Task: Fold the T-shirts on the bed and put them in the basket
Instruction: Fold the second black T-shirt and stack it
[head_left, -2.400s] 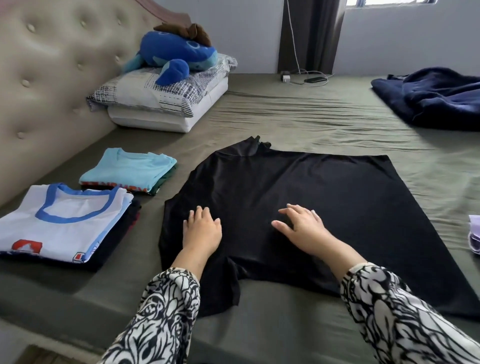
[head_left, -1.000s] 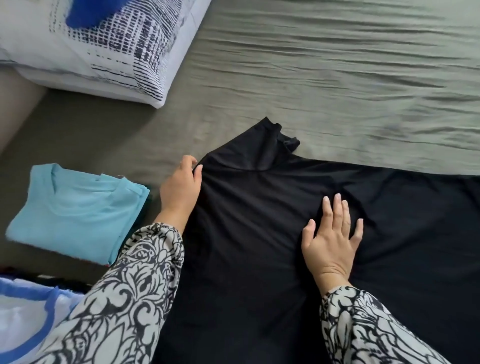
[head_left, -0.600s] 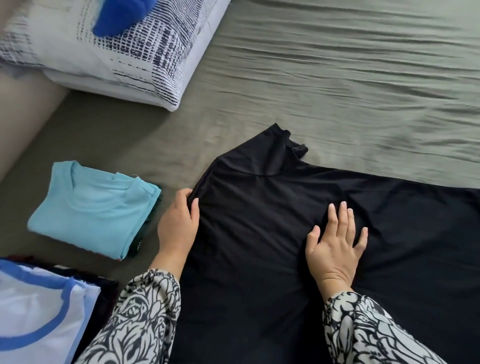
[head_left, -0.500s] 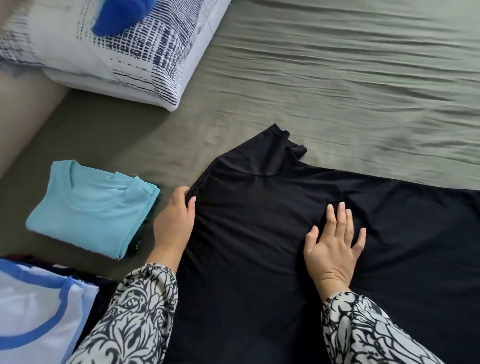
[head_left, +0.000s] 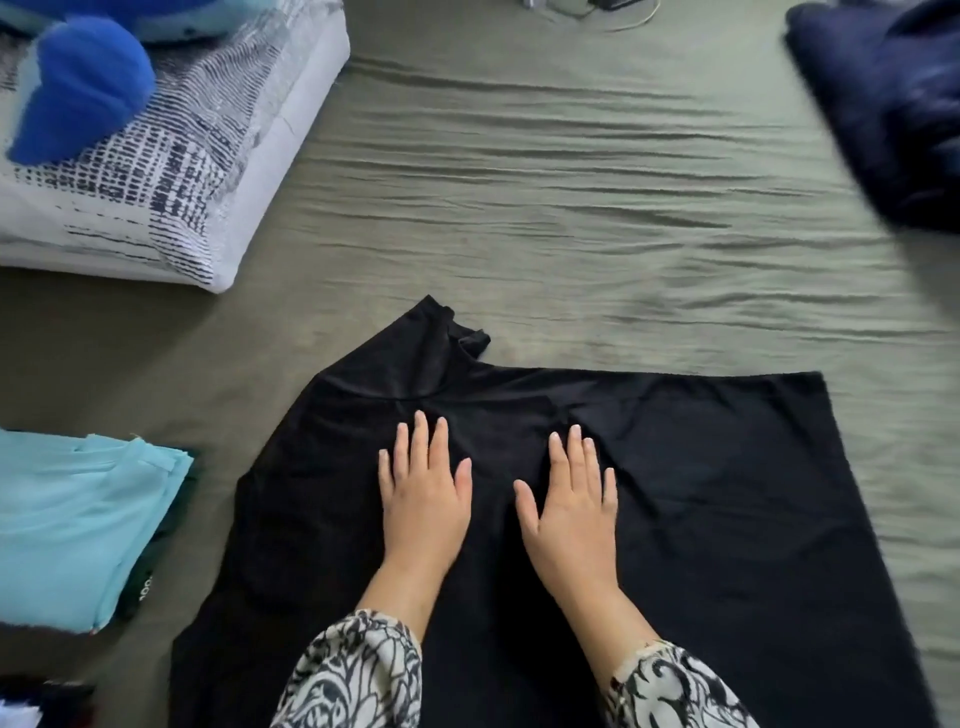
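A black T-shirt (head_left: 727, 493) lies spread flat on the olive bed sheet (head_left: 571, 208), its collar pointing away from me at the upper left. My left hand (head_left: 423, 499) and my right hand (head_left: 569, 504) both lie palm down on the shirt's middle, side by side, fingers straight and slightly spread. A folded light-blue T-shirt (head_left: 72, 525) sits on a small stack at the left edge. No basket is in view.
Stacked pillows (head_left: 171, 171) with a blue plush toy (head_left: 78, 93) on top lie at the upper left. A dark navy blanket (head_left: 893, 104) is bunched at the upper right. A charger and cable (head_left: 587, 8) lie at the far edge.
My left hand left the shirt's left edge and moved to its middle, beside my right hand. The view pulled back and shifted right.
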